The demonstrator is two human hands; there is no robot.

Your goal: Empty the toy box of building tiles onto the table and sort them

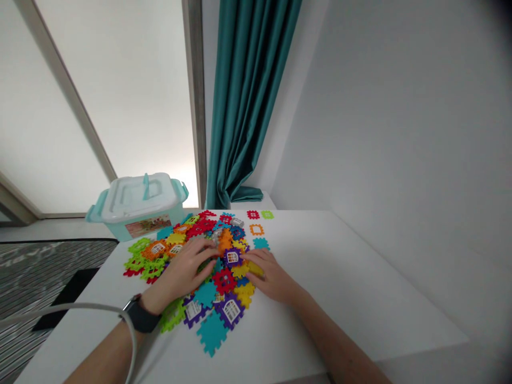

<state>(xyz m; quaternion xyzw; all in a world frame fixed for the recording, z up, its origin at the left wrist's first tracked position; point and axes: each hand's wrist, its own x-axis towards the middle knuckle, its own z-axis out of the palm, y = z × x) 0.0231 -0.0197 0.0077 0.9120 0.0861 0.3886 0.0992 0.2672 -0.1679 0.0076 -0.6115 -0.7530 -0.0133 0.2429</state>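
A pile of colourful interlocking plastic tiles [200, 250] lies on the white table [340, 277]. My left hand [186, 272] rests palm down on the pile, fingers stretched toward a purple window tile [232, 258]. My right hand [269, 274] lies flat on the pile's right edge, fingertips touching that purple tile and yellow tiles beneath it. Neither hand clearly grips a piece. A dark watch sits on my left wrist [140, 314].
A mint-and-white lidded storage box [138, 205] stands at the table's far left corner. Loose red, green, orange and teal tiles [258, 226] lie beyond the pile. A teal curtain [244, 106] hangs behind. A white cable [80, 309] crosses my left forearm.
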